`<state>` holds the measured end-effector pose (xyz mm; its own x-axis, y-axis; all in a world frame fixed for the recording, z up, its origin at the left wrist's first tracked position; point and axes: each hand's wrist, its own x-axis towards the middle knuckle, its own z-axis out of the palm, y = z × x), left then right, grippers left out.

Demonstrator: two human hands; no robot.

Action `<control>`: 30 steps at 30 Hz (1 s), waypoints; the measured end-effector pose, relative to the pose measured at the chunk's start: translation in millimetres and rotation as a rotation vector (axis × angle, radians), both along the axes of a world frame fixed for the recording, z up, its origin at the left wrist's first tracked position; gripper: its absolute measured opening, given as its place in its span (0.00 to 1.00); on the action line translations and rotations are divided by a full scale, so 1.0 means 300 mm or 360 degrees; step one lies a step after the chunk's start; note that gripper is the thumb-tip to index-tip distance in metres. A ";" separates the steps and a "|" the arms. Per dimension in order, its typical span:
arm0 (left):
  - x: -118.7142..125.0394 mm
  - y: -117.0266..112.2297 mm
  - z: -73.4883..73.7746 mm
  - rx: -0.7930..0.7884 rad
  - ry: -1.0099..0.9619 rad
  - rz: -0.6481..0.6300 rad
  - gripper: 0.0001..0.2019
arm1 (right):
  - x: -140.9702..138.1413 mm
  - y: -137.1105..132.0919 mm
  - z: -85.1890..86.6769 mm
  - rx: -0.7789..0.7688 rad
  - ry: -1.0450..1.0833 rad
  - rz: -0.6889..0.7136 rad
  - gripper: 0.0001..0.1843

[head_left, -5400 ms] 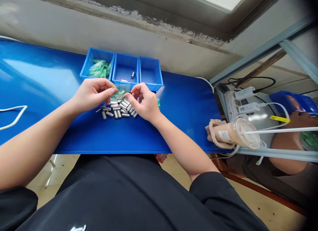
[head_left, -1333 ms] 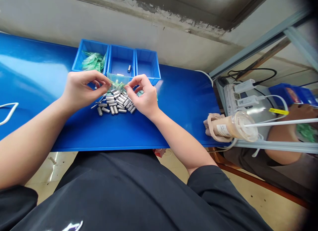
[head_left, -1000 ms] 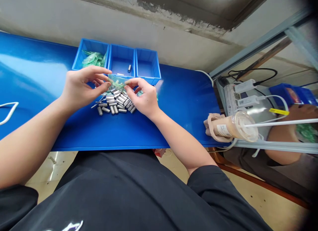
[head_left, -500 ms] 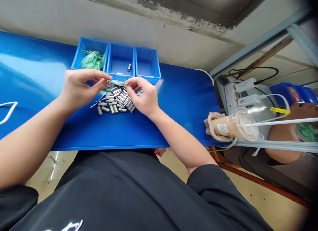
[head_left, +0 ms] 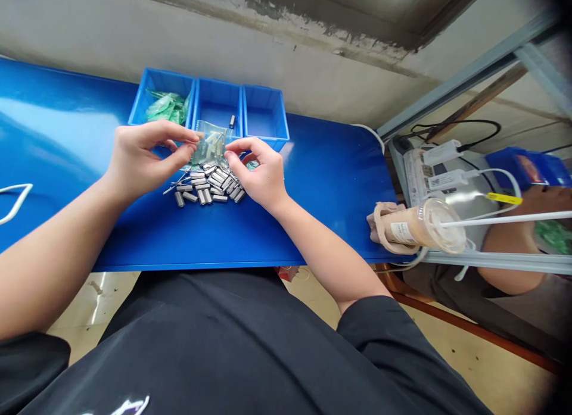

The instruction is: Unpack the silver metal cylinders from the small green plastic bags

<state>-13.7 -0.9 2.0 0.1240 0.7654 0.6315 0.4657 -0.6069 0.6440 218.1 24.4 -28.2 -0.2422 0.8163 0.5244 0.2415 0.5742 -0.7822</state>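
A clear greenish plastic bag with several small pieces in it is held up between my hands. My left hand is closed, thumb and fingers pinching the bag's left edge. On the other side, my right hand pinches its right edge. Just below lies a pile of short metal hex standoffs with thin screw-like parts at its left. More green plastic shows partly behind my fingers.
Three blue bins stand at the back: the left bin with green plastic bags, the middle bin with a dark metal piece, the right bin. A drink cup sits at the table's right edge, beside a metal frame. Another person's arm shows far right.
The bag has turned from nearly edge-on to showing its flat face and contents. My hands keep nearly the same place, and the pile and bins are unchanged.
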 end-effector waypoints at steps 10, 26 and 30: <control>0.001 0.005 -0.008 -0.0020 0.0011 -0.0072 0.04 | -0.003 -0.006 0.002 -0.0157 0.0009 -0.0041 0.06; -0.007 -0.001 -0.003 -0.0184 0.0305 0.0174 0.12 | -0.004 0.001 -0.001 -0.0239 0.0018 0.0082 0.13; -0.022 0.014 -0.009 -0.0057 0.0302 0.0195 0.05 | 0.000 0.001 0.002 -0.0193 -0.0023 0.0060 0.11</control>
<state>-20.5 3.4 -0.7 0.1429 0.8036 0.5777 0.6495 -0.5166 0.5580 218.0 24.7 -27.7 -0.2808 0.8635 0.4189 0.2331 0.4847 -0.8430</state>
